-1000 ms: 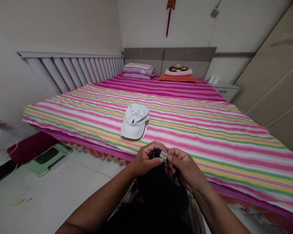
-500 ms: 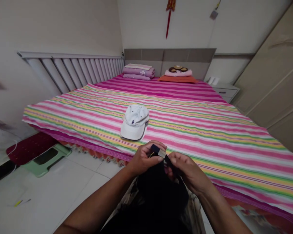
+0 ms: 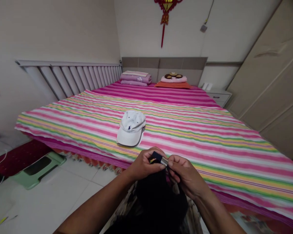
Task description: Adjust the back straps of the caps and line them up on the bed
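Both hands pinch the strap of what looks like a dark cap point(image 3: 161, 191), close to my body at the bed's near edge. My left hand point(image 3: 146, 164) is closed on the navy strap end point(image 3: 157, 156), its thumb by a silvery metal buckle point(image 3: 164, 161). From the other side my right hand point(image 3: 184, 170) grips the strap at the buckle. An opening shows below the strap, and the cap's dark body merges with my dark clothing. Ahead of my hands a white cap point(image 3: 131, 127) with a small navy emblem lies on the bed, its brim towards me.
A striped sheet point(image 3: 185, 130) covers the bed. Folded purple bedding point(image 3: 136, 79) and a pink-and-orange stack point(image 3: 173, 83) lie by the headboard point(image 3: 180, 63). A green stool point(image 3: 39, 170) stands on the floor at left. A nightstand point(image 3: 218, 96) is at the far right.
My fingers have turned the strap and buckle slightly, and my right fingers now sit closer to the buckle. The view has tilted up and shifted a little right.
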Demonstrator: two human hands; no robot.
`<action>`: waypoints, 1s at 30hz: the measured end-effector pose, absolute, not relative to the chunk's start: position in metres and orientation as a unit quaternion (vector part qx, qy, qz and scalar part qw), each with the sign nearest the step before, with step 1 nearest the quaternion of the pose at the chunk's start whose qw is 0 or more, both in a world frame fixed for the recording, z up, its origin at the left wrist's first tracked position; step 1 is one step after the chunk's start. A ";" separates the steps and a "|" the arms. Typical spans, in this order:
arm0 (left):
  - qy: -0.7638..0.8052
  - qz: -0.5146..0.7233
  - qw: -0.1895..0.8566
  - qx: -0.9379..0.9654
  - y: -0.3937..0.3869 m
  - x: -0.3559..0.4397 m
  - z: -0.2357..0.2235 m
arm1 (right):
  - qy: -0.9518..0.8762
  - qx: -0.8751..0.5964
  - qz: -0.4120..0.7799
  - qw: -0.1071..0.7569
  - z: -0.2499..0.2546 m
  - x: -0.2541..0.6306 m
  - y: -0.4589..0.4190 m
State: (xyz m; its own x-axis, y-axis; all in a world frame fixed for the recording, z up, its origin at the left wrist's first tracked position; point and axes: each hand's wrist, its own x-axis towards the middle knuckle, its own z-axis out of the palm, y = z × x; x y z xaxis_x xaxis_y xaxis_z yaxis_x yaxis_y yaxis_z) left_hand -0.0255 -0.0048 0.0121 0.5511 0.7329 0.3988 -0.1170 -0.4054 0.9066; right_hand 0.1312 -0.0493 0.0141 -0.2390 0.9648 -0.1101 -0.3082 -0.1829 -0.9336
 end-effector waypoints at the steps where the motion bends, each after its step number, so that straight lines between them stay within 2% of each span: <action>1: 0.226 0.425 0.475 0.737 -0.005 -0.025 0.015 | -0.422 -0.395 0.655 0.488 0.014 0.131 -0.049; 4: 0.272 0.422 0.386 0.774 -0.006 -0.023 0.025 | -0.428 -0.410 0.630 0.501 0.016 0.132 -0.050; 6: 0.278 0.410 0.384 0.779 -0.007 -0.023 0.030 | -0.445 -0.407 0.624 0.496 0.018 0.133 -0.052; 8: 0.277 0.385 0.451 0.756 -0.006 -0.022 0.030 | -0.478 -0.415 0.602 0.487 0.018 0.134 -0.055; 12: 0.317 0.349 0.590 0.655 -0.003 -0.017 0.018 | -0.546 -0.467 0.485 0.498 0.010 0.135 -0.058; 17: 0.224 0.304 0.735 0.564 -0.002 -0.015 0.008 | -0.620 -0.510 0.350 0.482 0.009 0.138 -0.060; 20: 0.210 0.314 0.740 0.556 -0.002 -0.015 0.009 | -0.664 -0.535 0.263 0.451 0.016 0.137 -0.063; 23: 0.247 0.318 0.715 0.571 -0.004 -0.013 0.010 | -0.680 -0.545 0.227 0.434 0.018 0.136 -0.065; 30: 0.243 0.357 0.743 0.511 -0.002 -0.018 0.003 | -0.661 -0.551 0.283 0.423 0.014 0.140 -0.066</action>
State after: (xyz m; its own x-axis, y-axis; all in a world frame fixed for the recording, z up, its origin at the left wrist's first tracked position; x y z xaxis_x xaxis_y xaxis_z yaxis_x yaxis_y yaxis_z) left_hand -0.0178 -0.0023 0.0030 0.6260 0.7798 0.0034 -0.2829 0.2230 0.9329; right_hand 0.1405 -0.0656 0.0140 -0.0341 0.9684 0.2472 0.4884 0.2320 -0.8412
